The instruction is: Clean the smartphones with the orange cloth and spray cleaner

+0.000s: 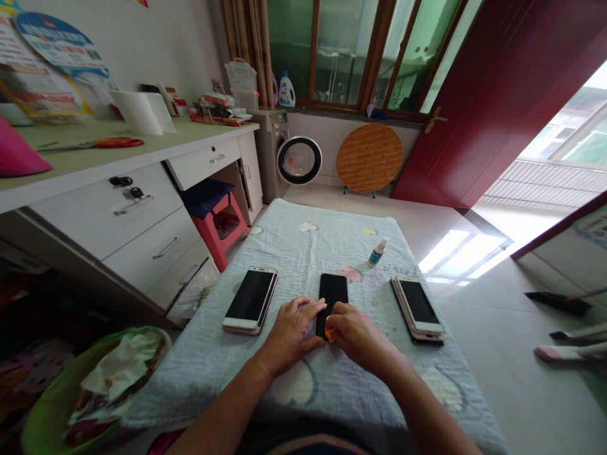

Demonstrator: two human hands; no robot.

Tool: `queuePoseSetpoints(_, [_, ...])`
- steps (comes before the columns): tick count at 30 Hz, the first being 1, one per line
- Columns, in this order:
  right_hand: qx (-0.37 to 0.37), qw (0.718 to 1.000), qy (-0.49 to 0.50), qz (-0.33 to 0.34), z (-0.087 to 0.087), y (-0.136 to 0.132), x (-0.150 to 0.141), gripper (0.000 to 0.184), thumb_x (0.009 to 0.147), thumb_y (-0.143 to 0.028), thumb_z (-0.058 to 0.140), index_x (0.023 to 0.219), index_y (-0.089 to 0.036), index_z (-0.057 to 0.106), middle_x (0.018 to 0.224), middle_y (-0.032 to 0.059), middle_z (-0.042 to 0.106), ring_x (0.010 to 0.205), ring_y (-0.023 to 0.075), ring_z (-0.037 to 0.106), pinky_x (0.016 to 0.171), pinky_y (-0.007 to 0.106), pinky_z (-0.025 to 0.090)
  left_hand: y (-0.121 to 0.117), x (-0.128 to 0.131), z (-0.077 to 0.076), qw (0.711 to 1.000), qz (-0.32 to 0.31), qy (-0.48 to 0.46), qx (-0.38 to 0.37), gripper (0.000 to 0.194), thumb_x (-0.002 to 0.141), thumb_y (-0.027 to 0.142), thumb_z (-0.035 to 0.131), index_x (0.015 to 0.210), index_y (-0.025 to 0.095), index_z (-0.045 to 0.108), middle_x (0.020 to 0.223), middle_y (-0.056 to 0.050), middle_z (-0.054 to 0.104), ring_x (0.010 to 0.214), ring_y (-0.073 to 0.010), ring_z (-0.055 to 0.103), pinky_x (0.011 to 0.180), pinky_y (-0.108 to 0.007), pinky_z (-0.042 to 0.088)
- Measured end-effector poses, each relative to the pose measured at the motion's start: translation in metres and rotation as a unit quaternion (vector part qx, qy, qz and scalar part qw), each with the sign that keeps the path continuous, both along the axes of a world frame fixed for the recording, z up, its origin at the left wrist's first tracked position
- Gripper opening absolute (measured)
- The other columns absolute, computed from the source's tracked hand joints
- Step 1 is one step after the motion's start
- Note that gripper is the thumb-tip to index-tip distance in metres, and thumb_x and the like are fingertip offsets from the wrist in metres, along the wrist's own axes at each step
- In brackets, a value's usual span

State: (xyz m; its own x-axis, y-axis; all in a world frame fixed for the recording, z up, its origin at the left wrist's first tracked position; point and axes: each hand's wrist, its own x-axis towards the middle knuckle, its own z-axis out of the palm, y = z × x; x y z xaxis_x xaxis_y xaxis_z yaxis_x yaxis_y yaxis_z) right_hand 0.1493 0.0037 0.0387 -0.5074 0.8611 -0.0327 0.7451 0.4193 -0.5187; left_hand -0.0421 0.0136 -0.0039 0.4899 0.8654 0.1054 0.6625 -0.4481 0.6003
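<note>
A black smartphone (pixel 334 288) lies face up on the cloth-covered table in front of me. My left hand (pixel 293 332) rests against its left edge, fingers stretched out and thumb apart, steadying it without wrapping round it. Closed over an orange cloth (pixel 331 328), my right hand (pixel 353 332) presses on the lower right part of the screen. Most of the cloth is hidden by the fingers. White phones in a stack (pixel 251 300) lie to the left. Another stack of phones (pixel 418 308) sits to the right. Beyond it stands a small spray bottle (pixel 377 253).
A pale blue quilted cover (pixel 294 237) drapes the table. Left are a white desk (pixel 156 215), a red stool (pixel 220 227) and a green waste basket (pixel 42 404). Behind are a washing machine with its door open (pixel 300 160) and a round wooden tabletop (pixel 370 158).
</note>
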Motion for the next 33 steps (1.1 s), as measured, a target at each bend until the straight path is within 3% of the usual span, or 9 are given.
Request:
queuePoseSetpoints(7, [0.031,0.999,0.028,0.018,-0.006,0.002,-0.015,0.015,0.086,-0.008,0.058,0.077,-0.017,0.066,0.09,0.0033,0.059,0.085,0.0151,0.052,0.073,0.026,0.038,-0.002,0.0,0.0,1.0,0.02,0.004,0.005,0.071,0.075,0.036,0.076,0.139,0.029,0.045,0.134,-0.009,0.055,0.125,-0.0283,0.044,0.104,-0.045,0.036])
queuePoseSetpoints(12, [-0.009,1.0,0.026,-0.01,-0.001,-0.005,0.004,0.019,0.087,-0.008,0.054,0.078,-0.018,0.066,0.087,0.0021,0.057,0.084,0.0144,0.054,0.074,0.025,0.039,-0.002,0.0,0.004,1.0,0.003,0.013,0.002,0.07,0.079,0.046,0.071,0.14,0.027,0.044,0.135,-0.009,0.054,0.126,-0.0294,0.043,0.105,-0.047,0.034])
queuePoseSetpoints(17, [-0.029,0.999,0.028,-0.035,0.001,-0.013,0.027,0.019,0.086,-0.007,0.052,0.079,-0.019,0.066,0.085,0.0017,0.057,0.083,0.0143,0.055,0.075,0.025,0.04,-0.003,0.001,0.006,1.0,0.012,0.019,-0.004,0.07,0.077,0.029,0.073,0.14,0.027,0.043,0.137,-0.008,0.053,0.128,-0.0282,0.042,0.107,-0.046,0.033])
queuePoseSetpoints(24, [-0.029,0.998,-0.01,-0.058,0.007,-0.012,0.055,0.02,0.084,-0.009,0.051,0.073,-0.019,0.064,0.081,0.0018,0.056,0.076,0.0141,0.055,0.07,0.025,0.039,-0.003,0.0,0.002,1.0,0.018,0.005,0.003,0.071,0.076,0.028,0.074,0.139,0.03,0.043,0.135,-0.007,0.054,0.126,-0.0284,0.044,0.106,-0.047,0.033])
queuePoseSetpoints(28, [0.0,0.997,0.045,-0.058,0.016,-0.007,0.048,0.019,0.085,-0.009,0.05,0.081,-0.019,0.066,0.085,0.0024,0.056,0.077,0.0139,0.056,0.072,0.025,0.041,-0.002,0.0,-0.001,1.0,0.005,0.002,0.013,0.07,0.077,0.036,0.074,0.14,0.03,0.043,0.139,-0.007,0.051,0.127,-0.0289,0.042,0.107,-0.047,0.032])
queuePoseSetpoints(33, [-0.01,0.998,0.054,-0.037,0.002,-0.004,0.023,0.02,0.084,-0.006,0.051,0.075,-0.018,0.065,0.084,0.0019,0.055,0.077,0.0133,0.054,0.071,0.024,0.04,-0.002,0.0,-0.004,0.999,0.001,0.011,0.031,0.068,0.08,0.047,0.069,0.14,0.027,0.042,0.144,-0.008,0.047,0.131,-0.0283,0.039,0.109,-0.048,0.03])
